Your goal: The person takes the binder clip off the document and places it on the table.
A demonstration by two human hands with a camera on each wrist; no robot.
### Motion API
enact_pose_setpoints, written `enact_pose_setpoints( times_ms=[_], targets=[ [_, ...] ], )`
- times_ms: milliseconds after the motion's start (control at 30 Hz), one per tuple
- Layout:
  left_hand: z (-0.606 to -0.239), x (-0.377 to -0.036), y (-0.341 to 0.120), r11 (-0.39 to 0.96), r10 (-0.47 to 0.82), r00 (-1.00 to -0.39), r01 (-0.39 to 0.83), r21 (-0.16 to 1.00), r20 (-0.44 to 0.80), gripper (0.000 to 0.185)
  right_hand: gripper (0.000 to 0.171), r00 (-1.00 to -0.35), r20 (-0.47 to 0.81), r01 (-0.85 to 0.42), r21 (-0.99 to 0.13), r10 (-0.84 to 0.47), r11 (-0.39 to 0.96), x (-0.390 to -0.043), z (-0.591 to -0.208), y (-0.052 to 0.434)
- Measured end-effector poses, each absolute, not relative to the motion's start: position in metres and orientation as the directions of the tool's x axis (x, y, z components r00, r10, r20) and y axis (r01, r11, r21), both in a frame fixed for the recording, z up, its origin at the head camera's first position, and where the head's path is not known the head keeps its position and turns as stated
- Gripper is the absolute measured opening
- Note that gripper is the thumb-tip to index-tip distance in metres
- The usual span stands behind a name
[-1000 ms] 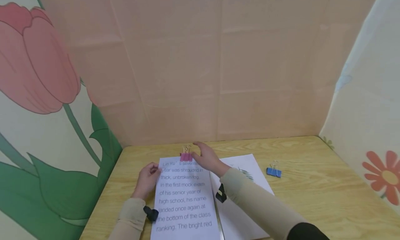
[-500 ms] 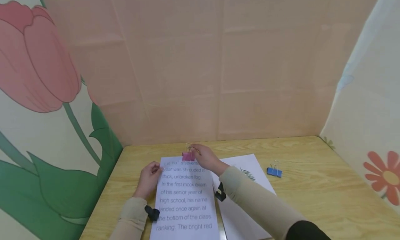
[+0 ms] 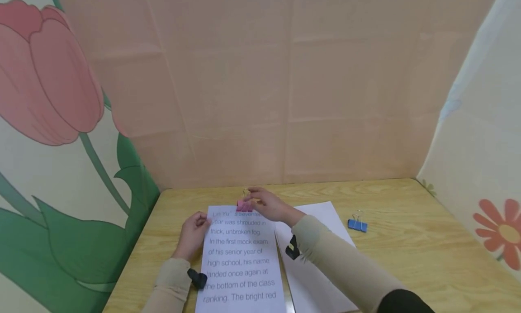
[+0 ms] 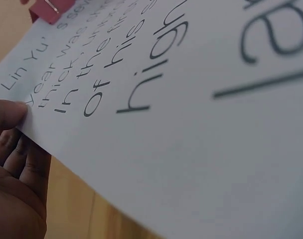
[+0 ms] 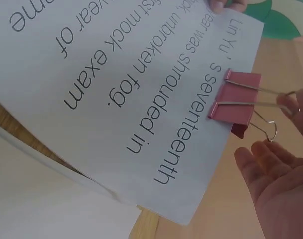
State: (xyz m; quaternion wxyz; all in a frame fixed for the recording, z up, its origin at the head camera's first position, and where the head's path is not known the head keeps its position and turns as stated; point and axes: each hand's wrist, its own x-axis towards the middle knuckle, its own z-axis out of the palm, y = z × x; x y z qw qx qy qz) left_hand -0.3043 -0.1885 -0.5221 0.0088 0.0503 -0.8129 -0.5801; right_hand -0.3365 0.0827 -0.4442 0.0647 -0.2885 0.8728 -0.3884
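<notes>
White printed paper (image 3: 240,258) lies in front of me, its large text starting near the top edge. At its upper left edge my left hand (image 3: 193,234) pinches the paper; in the left wrist view the thumb (image 4: 8,113) lies on top and curled fingers are below. A pink binder clip (image 5: 236,97) sits over the paper's top edge with its wire handles pointing away. My right hand (image 3: 270,206) holds these handles, the thumb at one and fingertips (image 5: 263,152) at the other. Whether it squeezes them is hard to tell.
To the right of the printed paper lies another white sheet (image 3: 315,277), partly under my right sleeve. A blue binder clip (image 3: 357,225) rests farther right on the wooden table (image 3: 411,258). A pinkish cloth backdrop (image 3: 285,100) stands behind the table.
My right hand has come from beside the pink clip to its handles, and its fingers have since loosened somewhat. The left hand has stayed on the paper's edge.
</notes>
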Motion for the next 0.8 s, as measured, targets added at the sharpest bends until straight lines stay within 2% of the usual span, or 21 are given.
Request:
enact_pose_setpoints(
  times_ms=[167, 267, 467, 800],
  targets=[
    [-0.5246, -0.3049, -0.1891, 0.314, -0.093, -0.995, -0.071, 0.947, -0.044, 0.007, 0.059, -0.831, 0.082, -0.401, -0.774, -0.550, 0.491, -0.3372, -0.4419, 0.0856],
    [-0.5255, -0.3054, -0.1891, 0.312, -0.094, -0.995, -0.068, 0.948, -0.040, 0.007, 0.069, -0.848, 0.051, -0.354, -0.797, -0.528, 0.490, -0.3376, -0.4403, 0.0869],
    [-0.5244, -0.3049, -0.1886, 0.317, -0.081, -0.996, -0.059, 0.946, -0.035, 0.008, 0.069, -0.868, -0.006, -0.284, -0.815, -0.497, 0.505, -0.3375, -0.4400, 0.0883],
    [-0.5239, -0.3046, -0.1890, 0.311, -0.088, -0.995, -0.065, 0.948, -0.040, 0.007, 0.072, -0.865, -0.007, -0.284, -0.817, -0.501, 0.501, -0.3380, -0.4406, 0.0888]
  ],
)
